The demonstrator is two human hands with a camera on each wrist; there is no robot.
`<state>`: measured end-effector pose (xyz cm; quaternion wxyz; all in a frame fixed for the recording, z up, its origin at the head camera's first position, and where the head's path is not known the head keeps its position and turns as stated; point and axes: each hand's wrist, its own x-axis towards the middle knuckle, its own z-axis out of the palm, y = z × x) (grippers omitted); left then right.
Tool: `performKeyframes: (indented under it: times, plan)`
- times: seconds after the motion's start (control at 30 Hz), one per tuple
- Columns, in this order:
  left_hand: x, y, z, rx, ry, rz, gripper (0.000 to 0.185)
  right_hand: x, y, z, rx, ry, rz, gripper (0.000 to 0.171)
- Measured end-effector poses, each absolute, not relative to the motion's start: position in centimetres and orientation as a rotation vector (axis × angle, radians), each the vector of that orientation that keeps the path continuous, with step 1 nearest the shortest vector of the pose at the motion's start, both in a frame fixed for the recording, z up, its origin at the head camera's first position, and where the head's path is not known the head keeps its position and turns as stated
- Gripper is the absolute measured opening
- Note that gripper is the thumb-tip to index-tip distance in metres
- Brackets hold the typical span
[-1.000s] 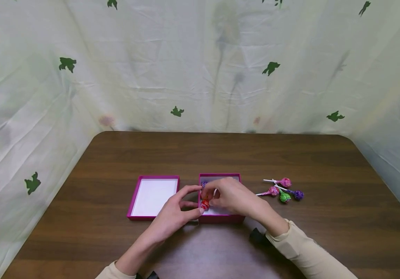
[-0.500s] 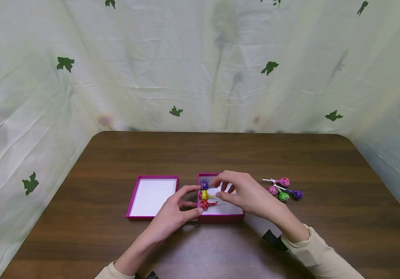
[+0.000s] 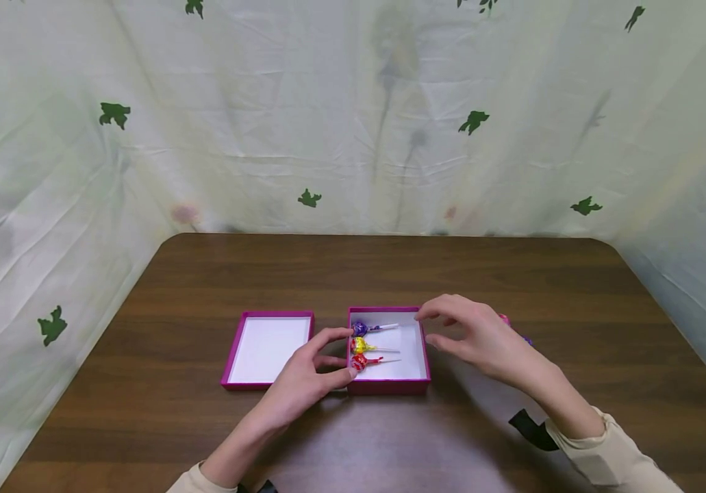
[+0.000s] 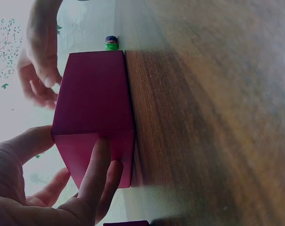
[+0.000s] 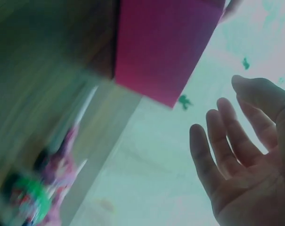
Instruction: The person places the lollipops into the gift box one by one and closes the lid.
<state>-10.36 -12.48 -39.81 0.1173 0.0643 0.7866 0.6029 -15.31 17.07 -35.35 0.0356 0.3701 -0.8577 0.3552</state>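
Note:
A magenta box (image 3: 389, 386) with a white inside stands on the table's middle. Three lollipops lie in it along its left side: purple (image 3: 360, 329), yellow (image 3: 359, 346) and red (image 3: 359, 363). My left hand (image 3: 344, 354) grips the box's left wall, thumb at the rim and fingers (image 4: 101, 165) on the outer face. My right hand (image 3: 425, 329) hovers just right of the box, fingers (image 5: 213, 150) loosely spread and holding nothing. It hides most of the loose lollipops (image 3: 525, 339) on the table; in the right wrist view those lollipops (image 5: 43, 193) are a blur.
The box's lid (image 3: 234, 356) lies upside down to the left of the box, white inside up. The brown table (image 3: 389, 274) is ringed by a pale cloth backdrop (image 3: 353, 123) with green leaf prints. A green and purple lollipop (image 4: 111, 44) shows beyond the box.
My right hand has let go of the red lollipop inside the box and drawn out to the right, over the loose lollipops. The left hand has stayed on the box.

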Motion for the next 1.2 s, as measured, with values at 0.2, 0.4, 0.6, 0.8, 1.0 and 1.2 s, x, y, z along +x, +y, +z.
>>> performKeyframes:
  times: [0.2,0.4,0.6,0.8,1.0,1.2]
  plan:
    - [-10.4,-12.5,-39.8,0.193,2.304,1.764,0.053,-15.5,19.9,-35.6,1.14,-2.625,0.99,0.042]
    - [-10.4,-12.6,-39.8,0.187,2.3,1.767,0.053,-16.0,22.3,-35.8,1.115,-2.622,0.932,0.045]
    - [-10.4,-12.7,-39.7,0.175,2.293,1.773,0.054,-17.2,24.4,-36.6,1.071,-2.695,0.909,0.043]
    - [-10.5,-12.7,-39.7,0.172,2.296,1.766,0.054,-18.4,25.8,-37.8,1.008,-2.793,0.91,0.04]
    - [-10.5,-12.7,-39.8,0.171,2.297,1.768,0.054,-19.3,26.6,-38.8,0.959,-2.841,0.882,0.032]
    - [-10.4,-12.5,-39.9,0.179,2.289,1.772,0.053,-20.0,27.6,-39.8,0.879,-2.897,0.926,0.026]
